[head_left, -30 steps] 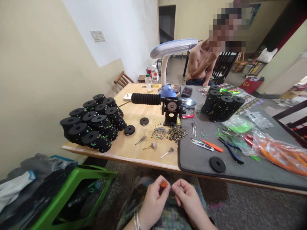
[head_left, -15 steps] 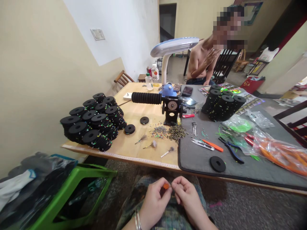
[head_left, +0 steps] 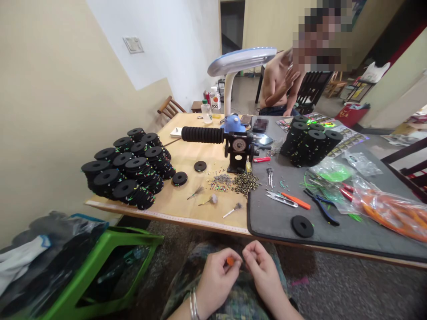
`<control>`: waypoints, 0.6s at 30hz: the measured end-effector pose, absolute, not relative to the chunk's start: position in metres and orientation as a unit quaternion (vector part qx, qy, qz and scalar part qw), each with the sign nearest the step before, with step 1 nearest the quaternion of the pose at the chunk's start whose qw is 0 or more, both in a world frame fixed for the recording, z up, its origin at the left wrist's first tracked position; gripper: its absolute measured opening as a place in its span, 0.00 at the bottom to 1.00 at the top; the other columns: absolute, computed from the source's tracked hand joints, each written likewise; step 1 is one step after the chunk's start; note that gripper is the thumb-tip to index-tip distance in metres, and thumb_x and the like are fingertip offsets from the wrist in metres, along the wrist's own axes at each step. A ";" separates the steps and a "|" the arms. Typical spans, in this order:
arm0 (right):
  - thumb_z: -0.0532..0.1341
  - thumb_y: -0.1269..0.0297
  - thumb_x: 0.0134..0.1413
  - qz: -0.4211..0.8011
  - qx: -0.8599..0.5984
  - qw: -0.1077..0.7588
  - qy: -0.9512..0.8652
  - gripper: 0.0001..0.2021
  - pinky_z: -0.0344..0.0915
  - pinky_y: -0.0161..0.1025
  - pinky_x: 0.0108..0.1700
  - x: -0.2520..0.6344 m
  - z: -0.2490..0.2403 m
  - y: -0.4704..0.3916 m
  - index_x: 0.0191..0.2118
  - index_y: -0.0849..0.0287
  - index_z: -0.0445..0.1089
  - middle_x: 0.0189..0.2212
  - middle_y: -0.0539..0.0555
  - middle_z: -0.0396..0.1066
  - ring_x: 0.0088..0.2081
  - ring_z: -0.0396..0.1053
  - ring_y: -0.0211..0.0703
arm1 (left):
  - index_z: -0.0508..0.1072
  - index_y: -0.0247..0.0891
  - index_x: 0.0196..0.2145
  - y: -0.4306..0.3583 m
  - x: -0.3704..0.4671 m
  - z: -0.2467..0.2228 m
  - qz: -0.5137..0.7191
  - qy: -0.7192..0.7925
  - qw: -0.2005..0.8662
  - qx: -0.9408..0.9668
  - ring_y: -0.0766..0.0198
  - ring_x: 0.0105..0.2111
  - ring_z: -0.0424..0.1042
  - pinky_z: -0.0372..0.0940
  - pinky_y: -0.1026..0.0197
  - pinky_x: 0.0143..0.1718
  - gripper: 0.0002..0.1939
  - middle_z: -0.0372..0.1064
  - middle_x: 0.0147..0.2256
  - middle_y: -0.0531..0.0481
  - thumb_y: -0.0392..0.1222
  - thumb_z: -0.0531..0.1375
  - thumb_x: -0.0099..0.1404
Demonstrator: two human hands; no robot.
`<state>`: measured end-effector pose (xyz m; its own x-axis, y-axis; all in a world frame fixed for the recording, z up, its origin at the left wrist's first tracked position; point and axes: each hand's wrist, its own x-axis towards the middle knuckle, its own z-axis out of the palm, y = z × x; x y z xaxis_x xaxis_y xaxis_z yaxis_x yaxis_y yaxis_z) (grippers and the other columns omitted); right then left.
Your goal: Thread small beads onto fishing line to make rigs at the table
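Over the lap, in front of the table edge, my left hand [head_left: 218, 276] is closed around a small orange piece [head_left: 230, 261], held between thumb and fingers. My right hand [head_left: 261, 268] is just beside it on the right, its thumb and fingertips pinched together; what they hold, if anything, is too small to make out. A small gap separates the fingertips of the two hands. Nearest on the grey mat [head_left: 271, 222] lies a black foam ring [head_left: 302, 226].
Stacked black foam spools [head_left: 125, 190] stand at the left, more spools [head_left: 316, 140] at the back right. A black winding device [head_left: 239, 151], lamp [head_left: 242, 61], beads [head_left: 246, 183], snips [head_left: 282, 199], pliers [head_left: 322, 206] and bags are on the table [head_left: 183, 206]. A person [head_left: 278, 82] sits beyond.
My right hand has moved slightly away from my left, widening the gap between the fingertips. The view has shifted a little. The seated person's head and raised hand have moved slightly.
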<state>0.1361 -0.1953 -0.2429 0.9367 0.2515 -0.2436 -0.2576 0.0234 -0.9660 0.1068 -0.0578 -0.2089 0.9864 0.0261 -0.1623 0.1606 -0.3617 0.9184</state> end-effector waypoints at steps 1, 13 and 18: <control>0.59 0.43 0.52 0.173 -0.680 0.712 -0.007 0.20 0.48 0.31 0.23 0.135 -0.245 -0.195 0.28 0.57 0.60 0.19 0.42 0.53 0.21 0.50 0.34 | 0.76 0.35 0.26 -0.058 0.107 -0.209 -0.062 0.055 0.563 0.822 0.64 0.23 0.66 0.57 0.66 0.25 0.09 0.72 0.22 0.50 0.37 0.57 0.61; 0.57 0.47 0.55 0.138 -0.710 0.690 -0.019 0.17 0.47 0.31 0.21 0.138 -0.236 -0.200 0.28 0.56 0.60 0.19 0.42 0.51 0.20 0.48 0.34 | 0.72 0.37 0.30 -0.052 0.104 -0.206 -0.045 0.090 0.573 0.813 0.67 0.21 0.60 0.54 0.67 0.24 0.05 0.62 0.20 0.56 0.39 0.58 0.61; 0.57 0.49 0.56 0.125 -0.727 0.675 -0.023 0.16 0.49 0.32 0.22 0.137 -0.234 -0.200 0.28 0.57 0.60 0.19 0.42 0.53 0.20 0.50 0.35 | 0.70 0.37 0.25 -0.055 0.107 -0.208 -0.048 0.085 0.583 0.807 0.69 0.20 0.58 0.52 0.68 0.22 0.05 0.61 0.20 0.56 0.35 0.57 0.58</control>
<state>0.1367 -0.2000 -0.2342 0.9678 0.2016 -0.1507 -0.1356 -0.0869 -0.9869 0.1075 -0.0545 -0.2079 0.9811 0.0810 -0.1759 0.1924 -0.3059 0.9324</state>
